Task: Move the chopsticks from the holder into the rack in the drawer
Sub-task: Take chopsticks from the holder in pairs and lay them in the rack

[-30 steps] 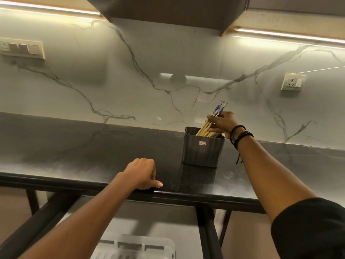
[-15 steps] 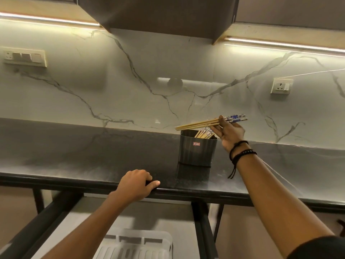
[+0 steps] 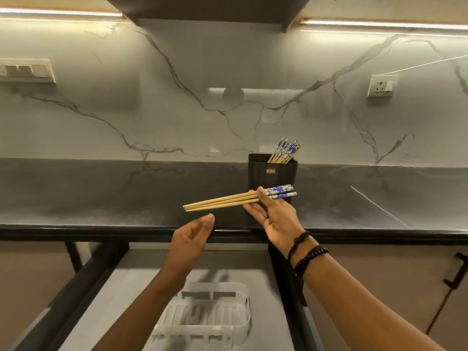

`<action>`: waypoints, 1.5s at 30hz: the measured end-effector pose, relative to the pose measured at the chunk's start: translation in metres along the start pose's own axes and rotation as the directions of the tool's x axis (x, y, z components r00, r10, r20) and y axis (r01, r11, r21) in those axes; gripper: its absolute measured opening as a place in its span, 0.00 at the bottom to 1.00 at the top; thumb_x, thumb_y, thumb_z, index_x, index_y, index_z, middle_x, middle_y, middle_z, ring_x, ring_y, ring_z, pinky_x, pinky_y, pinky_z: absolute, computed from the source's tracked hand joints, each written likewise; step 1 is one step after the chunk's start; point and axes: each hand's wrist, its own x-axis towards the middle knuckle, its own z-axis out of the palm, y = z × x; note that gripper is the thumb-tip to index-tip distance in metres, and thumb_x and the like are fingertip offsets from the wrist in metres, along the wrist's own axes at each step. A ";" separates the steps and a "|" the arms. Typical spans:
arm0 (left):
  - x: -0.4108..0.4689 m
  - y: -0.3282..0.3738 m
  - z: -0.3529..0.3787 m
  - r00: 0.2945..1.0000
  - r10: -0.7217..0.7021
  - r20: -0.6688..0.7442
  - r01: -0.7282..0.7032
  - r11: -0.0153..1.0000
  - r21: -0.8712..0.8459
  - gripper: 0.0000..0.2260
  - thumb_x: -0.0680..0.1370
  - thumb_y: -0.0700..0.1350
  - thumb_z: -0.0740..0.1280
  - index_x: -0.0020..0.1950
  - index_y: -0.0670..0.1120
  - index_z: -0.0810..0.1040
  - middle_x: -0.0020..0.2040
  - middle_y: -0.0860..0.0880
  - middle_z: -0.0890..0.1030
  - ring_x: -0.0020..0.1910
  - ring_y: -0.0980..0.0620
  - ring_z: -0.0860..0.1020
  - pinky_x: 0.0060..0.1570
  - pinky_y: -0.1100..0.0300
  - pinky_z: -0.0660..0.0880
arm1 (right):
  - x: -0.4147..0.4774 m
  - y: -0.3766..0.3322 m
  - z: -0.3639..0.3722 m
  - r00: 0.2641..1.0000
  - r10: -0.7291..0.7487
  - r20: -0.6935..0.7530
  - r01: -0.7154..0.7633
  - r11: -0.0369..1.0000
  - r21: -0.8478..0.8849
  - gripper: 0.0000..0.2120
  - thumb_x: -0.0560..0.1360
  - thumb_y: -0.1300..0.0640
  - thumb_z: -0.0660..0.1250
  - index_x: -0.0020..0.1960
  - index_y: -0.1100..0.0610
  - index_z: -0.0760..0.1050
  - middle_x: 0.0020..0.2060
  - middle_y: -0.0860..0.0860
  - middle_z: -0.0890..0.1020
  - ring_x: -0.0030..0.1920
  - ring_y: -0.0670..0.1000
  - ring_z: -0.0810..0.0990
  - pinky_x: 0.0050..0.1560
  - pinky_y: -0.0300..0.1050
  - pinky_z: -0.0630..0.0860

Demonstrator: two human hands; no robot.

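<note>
My right hand grips a small bundle of chopsticks, wooden with blue-and-white tops, held level above the counter's front edge with the tips pointing left. My left hand is open just below those tips, palm up, touching nothing. The black holder stands on the counter behind my right hand, with several more chopsticks leaning in it. The white slotted rack lies in the open drawer below my arms, partly hidden by my left forearm.
The dark counter runs the full width under a marble backsplash. A switch plate is on the wall at left, a socket at right. A dark cabinet hangs overhead. A black handle sits at the far right.
My right hand lifted chopsticks out of the holder and brought them down and toward me, turned level. My left hand let go of the counter edge and opened under their tips.
</note>
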 end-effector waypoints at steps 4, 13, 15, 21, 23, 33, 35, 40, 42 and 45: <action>-0.009 0.002 0.001 0.985 -0.162 0.059 0.172 0.919 -0.355 0.21 0.69 0.60 0.67 0.55 0.48 0.81 0.52 0.49 0.85 0.55 0.51 0.82 0.55 0.54 0.78 | -0.016 0.031 -0.006 0.995 0.085 0.042 -0.087 0.995 0.039 0.19 0.75 0.62 0.68 0.64 0.66 0.71 0.52 0.62 0.84 0.50 0.58 0.85 0.41 0.47 0.84; -0.018 0.009 0.001 0.986 -0.169 -0.015 0.118 0.751 -0.650 0.13 0.80 0.46 0.62 0.60 0.40 0.77 0.54 0.41 0.84 0.53 0.45 0.83 0.46 0.56 0.82 | -0.033 0.048 -0.027 0.987 0.111 0.118 -0.110 0.994 -0.015 0.20 0.73 0.53 0.68 0.59 0.65 0.75 0.52 0.63 0.84 0.50 0.57 0.86 0.43 0.43 0.83; -0.016 0.010 -0.005 0.981 -0.191 -0.023 0.128 0.736 -0.665 0.12 0.80 0.45 0.62 0.59 0.39 0.78 0.53 0.40 0.84 0.52 0.45 0.83 0.44 0.56 0.82 | -0.032 0.046 -0.033 0.988 0.086 0.131 -0.086 0.996 -0.004 0.21 0.78 0.47 0.62 0.60 0.64 0.75 0.53 0.62 0.84 0.53 0.58 0.85 0.44 0.44 0.83; -0.010 0.010 -0.023 0.977 -0.211 -0.013 0.142 0.700 -0.699 0.12 0.80 0.45 0.64 0.57 0.39 0.79 0.54 0.40 0.84 0.52 0.44 0.83 0.42 0.56 0.82 | -0.033 0.037 -0.038 0.987 0.060 0.148 -0.073 0.994 0.079 0.19 0.80 0.48 0.60 0.58 0.64 0.75 0.53 0.63 0.84 0.52 0.58 0.85 0.43 0.44 0.83; -0.010 0.011 -0.025 0.977 -0.215 0.001 0.153 0.691 -0.706 0.11 0.79 0.45 0.64 0.56 0.39 0.80 0.54 0.39 0.84 0.52 0.44 0.83 0.41 0.57 0.82 | -0.034 0.035 -0.034 0.986 0.055 0.160 -0.067 0.995 0.071 0.18 0.80 0.50 0.61 0.57 0.64 0.76 0.52 0.63 0.84 0.51 0.58 0.85 0.43 0.43 0.82; -0.010 0.014 -0.036 0.979 -0.202 0.035 0.154 0.612 -0.775 0.09 0.79 0.43 0.65 0.52 0.39 0.81 0.53 0.38 0.84 0.51 0.44 0.84 0.39 0.57 0.82 | -0.038 0.039 -0.017 0.976 0.045 0.213 -0.077 0.987 0.143 0.20 0.75 0.46 0.68 0.56 0.62 0.79 0.55 0.62 0.83 0.55 0.59 0.84 0.46 0.46 0.82; -0.009 0.012 -0.040 0.978 -0.208 0.033 0.158 0.622 -0.767 0.09 0.79 0.43 0.65 0.52 0.39 0.80 0.53 0.38 0.84 0.50 0.44 0.84 0.39 0.57 0.82 | -0.040 0.045 -0.017 0.972 0.056 0.230 -0.090 0.986 0.141 0.21 0.74 0.46 0.68 0.58 0.62 0.78 0.56 0.63 0.83 0.56 0.60 0.83 0.47 0.47 0.82; -0.006 0.007 -0.046 0.973 -0.225 0.047 0.182 0.634 -0.752 0.09 0.78 0.43 0.66 0.52 0.39 0.81 0.53 0.38 0.83 0.50 0.43 0.84 0.39 0.57 0.82 | -0.040 0.050 -0.022 0.957 0.095 0.273 -0.134 0.983 0.128 0.22 0.74 0.47 0.67 0.61 0.61 0.78 0.59 0.63 0.81 0.58 0.59 0.82 0.50 0.48 0.82; -0.004 0.006 -0.046 0.974 -0.219 0.055 0.186 0.642 -0.744 0.09 0.78 0.43 0.66 0.52 0.39 0.81 0.53 0.38 0.83 0.51 0.43 0.84 0.40 0.57 0.82 | -0.039 0.049 -0.024 0.947 0.108 0.303 -0.146 0.983 0.109 0.19 0.75 0.46 0.65 0.60 0.58 0.81 0.60 0.62 0.81 0.59 0.58 0.82 0.52 0.50 0.82; -0.003 0.005 -0.045 0.973 -0.223 0.063 0.197 0.655 -0.730 0.10 0.78 0.44 0.66 0.55 0.39 0.80 0.54 0.38 0.83 0.52 0.43 0.83 0.40 0.57 0.82 | -0.039 0.050 -0.028 0.936 0.118 0.332 -0.155 0.984 0.089 0.18 0.76 0.46 0.65 0.59 0.55 0.82 0.60 0.61 0.81 0.60 0.57 0.81 0.53 0.51 0.81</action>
